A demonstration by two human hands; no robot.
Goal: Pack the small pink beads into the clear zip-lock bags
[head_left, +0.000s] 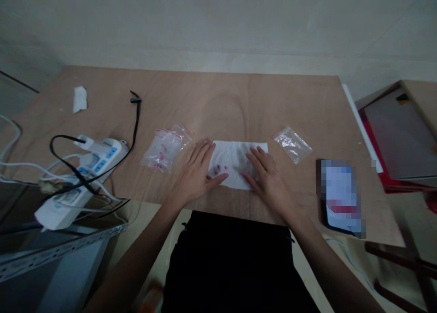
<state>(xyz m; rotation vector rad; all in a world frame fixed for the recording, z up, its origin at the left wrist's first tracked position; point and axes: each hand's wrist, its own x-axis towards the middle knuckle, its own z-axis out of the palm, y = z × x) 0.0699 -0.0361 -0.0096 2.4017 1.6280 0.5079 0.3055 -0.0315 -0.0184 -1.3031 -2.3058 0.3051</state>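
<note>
A white sheet of tissue or thin paper [235, 160] lies flat on the wooden table near its front edge. Several small pink-red pieces [221, 168] rest on its left part, too small to make out their kind. My left hand [198, 169] lies over the sheet's left side, fingers stretched out, thumb on the paper. On the right side of the sheet, my right hand [268, 174] has its fingers spread on the paper. Left of my left hand are clear zip bags [165, 149] with small pink-red pieces inside. Another clear plastic bag [292, 144] sits beyond my right hand.
A power strip [99, 162] with plugs and tangled cables stands at the table's left edge. A black cable [137, 117] runs across the wood. A white scrap [80, 99] lies back left. The phone [341, 197], its screen lit and blurred, is at right.
</note>
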